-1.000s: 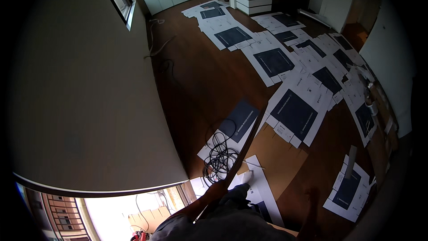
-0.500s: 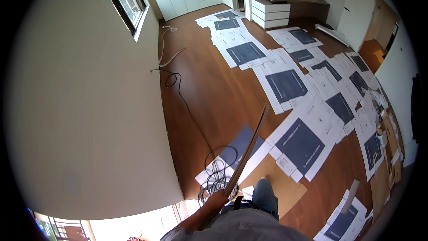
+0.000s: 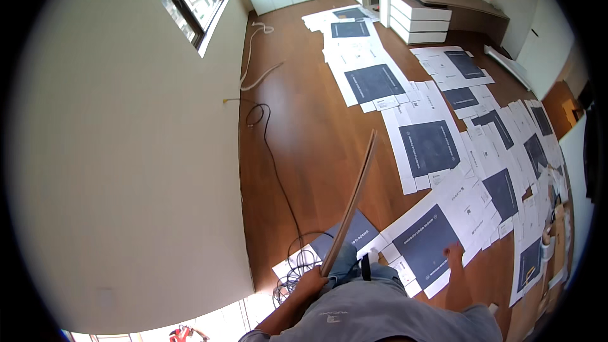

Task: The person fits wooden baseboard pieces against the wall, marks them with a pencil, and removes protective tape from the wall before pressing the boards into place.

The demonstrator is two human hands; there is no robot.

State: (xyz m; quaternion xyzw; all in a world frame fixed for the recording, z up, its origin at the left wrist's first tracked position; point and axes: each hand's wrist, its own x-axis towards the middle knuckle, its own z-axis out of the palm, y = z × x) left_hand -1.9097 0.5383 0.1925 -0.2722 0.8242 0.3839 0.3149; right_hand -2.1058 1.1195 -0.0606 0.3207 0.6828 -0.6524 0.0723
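My left hand is wrapped around the lower end of a long, narrow brown trim strip, which has a groove along it. The strip slants up and away in front of me, its far end above the wooden floor. Out to my right, my right hand hangs over the dark panel of a flattened carton. Its fingers look curled in, with nothing visible in them. A loose coil of black cable lies on the floor beside my left hand.
Flattened white cartons cover much of the brown wood floor. Black cable runs along the left wall toward a pale cord. A desk with white drawers stands at the back. Cardboard scraps lie at right.
I have stepped forward, and the view has shifted, with the cartons sliding right in it. My right arm has swung into view. The strip is still in my left hand.
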